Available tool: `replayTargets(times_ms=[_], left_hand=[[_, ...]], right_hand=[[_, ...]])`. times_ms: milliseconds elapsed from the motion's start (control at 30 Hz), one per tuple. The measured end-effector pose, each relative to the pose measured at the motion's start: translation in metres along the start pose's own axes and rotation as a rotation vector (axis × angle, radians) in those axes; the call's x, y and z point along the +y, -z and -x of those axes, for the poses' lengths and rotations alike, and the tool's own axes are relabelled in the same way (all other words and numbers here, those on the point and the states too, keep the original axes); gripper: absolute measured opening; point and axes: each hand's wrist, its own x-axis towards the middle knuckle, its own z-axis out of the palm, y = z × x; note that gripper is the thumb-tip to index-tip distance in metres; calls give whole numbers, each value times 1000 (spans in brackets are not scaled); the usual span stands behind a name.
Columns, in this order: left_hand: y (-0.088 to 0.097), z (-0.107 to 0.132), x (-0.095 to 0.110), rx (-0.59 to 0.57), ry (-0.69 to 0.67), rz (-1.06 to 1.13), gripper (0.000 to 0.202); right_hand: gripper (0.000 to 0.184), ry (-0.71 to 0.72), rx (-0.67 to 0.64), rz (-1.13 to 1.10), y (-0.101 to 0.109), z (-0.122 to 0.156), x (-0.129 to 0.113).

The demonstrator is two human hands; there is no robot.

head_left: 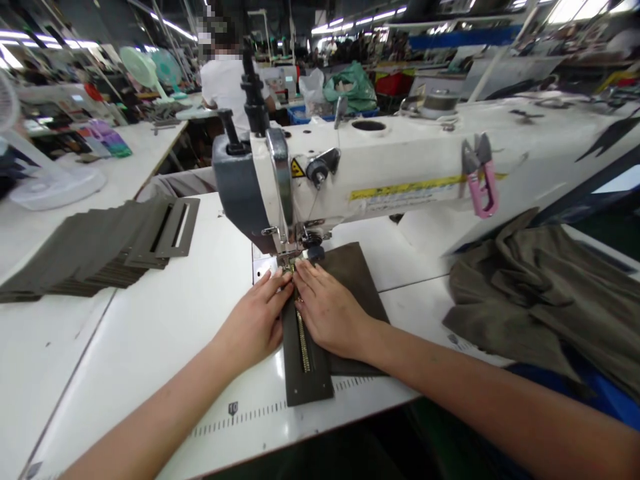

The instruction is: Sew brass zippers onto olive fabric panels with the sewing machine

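Note:
A dark olive panel with a long slot lies under the needle area of a white sewing machine. A gold-toothed zipper shows through the slot. My left hand rests at the panel's left edge, its fingers stretched toward the presser foot and its thumb partly tucked under. Flat on the panel, right of the zipper, lies my right hand, fingers extended close to the foot. A wider olive piece spreads beneath and right of my right hand. My fingers partly hide the stitching spot.
Overlapping slotted olive panels lie in a stack on the left. Pink-handled snips hang on the machine arm. Crumpled olive cloth sits at the right. A white fan stands at the far left; a person in white is behind.

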Motion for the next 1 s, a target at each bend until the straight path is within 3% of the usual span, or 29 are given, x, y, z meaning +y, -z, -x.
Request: replayTargets(times_ms=[233, 467, 633, 733, 800, 867, 1000], left_hand=[[-1, -4, -6, 32, 22, 12, 38], [0, 4, -2, 109, -71, -85, 30], [2, 15, 9, 92, -129, -149, 26], [1, 20, 16, 89, -75, -145, 27], [0, 21, 18, 88, -54, -127, 28], [0, 22, 19, 86, -44, -108, 28], [0, 21, 21, 85, -22, -90, 29]], right_hand=[[40, 74, 81, -33, -4, -7, 16], [10, 68, 134, 25, 10, -9, 9], [19, 55, 118, 147, 15, 2, 0], [23, 123, 141, 19, 23, 23, -12], [38, 170, 100, -71, 27, 38, -22], [50, 166, 41, -106, 29, 48, -30], [55, 118, 7, -135, 25, 53, -37]])
